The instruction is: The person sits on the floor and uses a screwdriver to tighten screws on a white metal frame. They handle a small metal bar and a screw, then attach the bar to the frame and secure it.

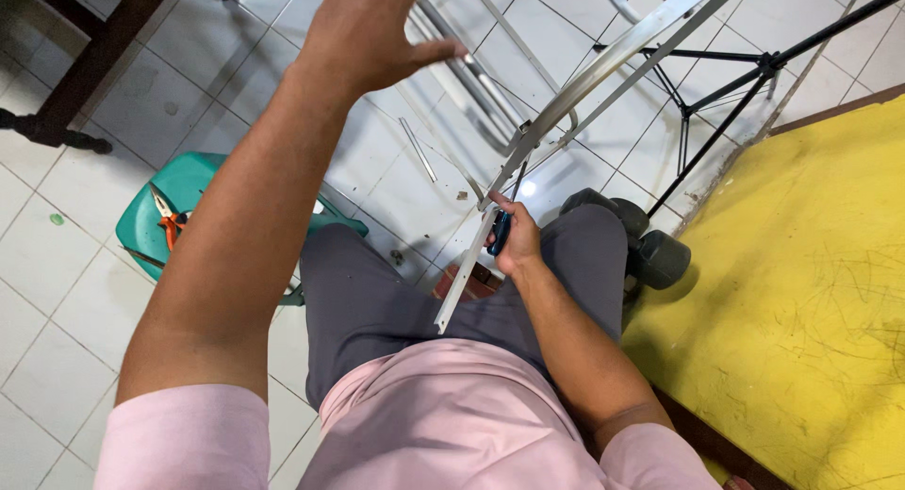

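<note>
Screwdriver (501,228) with a blue handle sits clenched in the right hand (517,237), its shaft pointing up at the joint of a pale metal frame (603,70) that slants over the lap. Left hand (370,33) is raised above the frame, fingers spread, holding nothing. Orange pliers (168,222) lie on a green stool (141,228) at the left.

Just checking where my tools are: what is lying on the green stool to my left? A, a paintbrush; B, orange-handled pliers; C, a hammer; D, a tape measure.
B: orange-handled pliers lie on the green stool, beside the raised left arm.
</note>
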